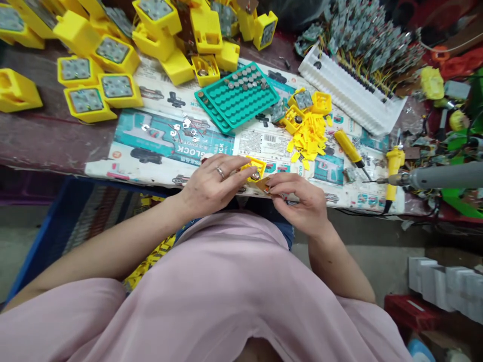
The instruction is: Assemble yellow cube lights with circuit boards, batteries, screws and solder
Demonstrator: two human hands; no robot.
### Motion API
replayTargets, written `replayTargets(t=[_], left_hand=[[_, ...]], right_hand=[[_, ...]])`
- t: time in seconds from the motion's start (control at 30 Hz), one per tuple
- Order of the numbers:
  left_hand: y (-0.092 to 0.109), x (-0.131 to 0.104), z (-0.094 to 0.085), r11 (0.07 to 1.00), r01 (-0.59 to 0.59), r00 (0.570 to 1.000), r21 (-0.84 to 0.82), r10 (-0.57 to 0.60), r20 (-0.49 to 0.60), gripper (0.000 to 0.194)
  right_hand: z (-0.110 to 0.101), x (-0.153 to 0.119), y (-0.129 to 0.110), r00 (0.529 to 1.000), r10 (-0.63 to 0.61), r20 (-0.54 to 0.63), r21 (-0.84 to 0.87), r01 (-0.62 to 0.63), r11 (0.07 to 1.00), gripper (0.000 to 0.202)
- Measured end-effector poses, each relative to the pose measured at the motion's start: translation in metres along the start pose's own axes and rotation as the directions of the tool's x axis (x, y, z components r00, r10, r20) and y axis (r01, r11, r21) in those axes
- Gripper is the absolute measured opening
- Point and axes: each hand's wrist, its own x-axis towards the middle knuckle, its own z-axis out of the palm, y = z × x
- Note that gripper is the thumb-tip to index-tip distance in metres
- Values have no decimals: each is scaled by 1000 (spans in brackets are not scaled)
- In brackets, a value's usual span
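Note:
At the front edge of the bench, my left hand (pixel 211 183) has its fingers closed on a small yellow plastic housing (pixel 257 165) with a round metal part inside. Close beside it, my right hand (pixel 304 201) pinches a small silvery metal piece (pixel 267 189) against a flat brownish piece (pixel 260 184); its exact kind is unclear. Just beyond lie a heap of small yellow plastic tabs (pixel 309 136) and a few open yellow housings (pixel 293 118). A green tray (pixel 241 108) with round pockets holds several button cells (pixel 249 78).
Yellow housings with grey panels (pixel 86 99) crowd the back left. A white foam block (pixel 350 90) carries wired circuit boards at the back right. To the right are a yellow screwdriver (pixel 347 146), a yellow-handled tool (pixel 394 166) and a grey electric driver (pixel 445 176). Small metal contacts (pixel 186 122) lie left.

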Motion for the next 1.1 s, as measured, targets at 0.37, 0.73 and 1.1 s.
replayTargets(t=[0.37, 0.73, 1.1], left_hand=[[-5, 8, -1, 999, 42, 979, 10, -43, 199, 32], [-3, 10, -3, 1000, 24, 982, 19, -28, 187, 23], [-5, -2, -10, 987, -139, 990, 76, 138, 22, 31]], right_hand=[[-6, 15, -5, 985, -94, 145, 6, 94, 996, 21], [5, 16, 18, 877, 481, 17, 374, -452, 810, 24], [14, 32, 14, 837, 546, -19, 198, -532, 823, 20]])
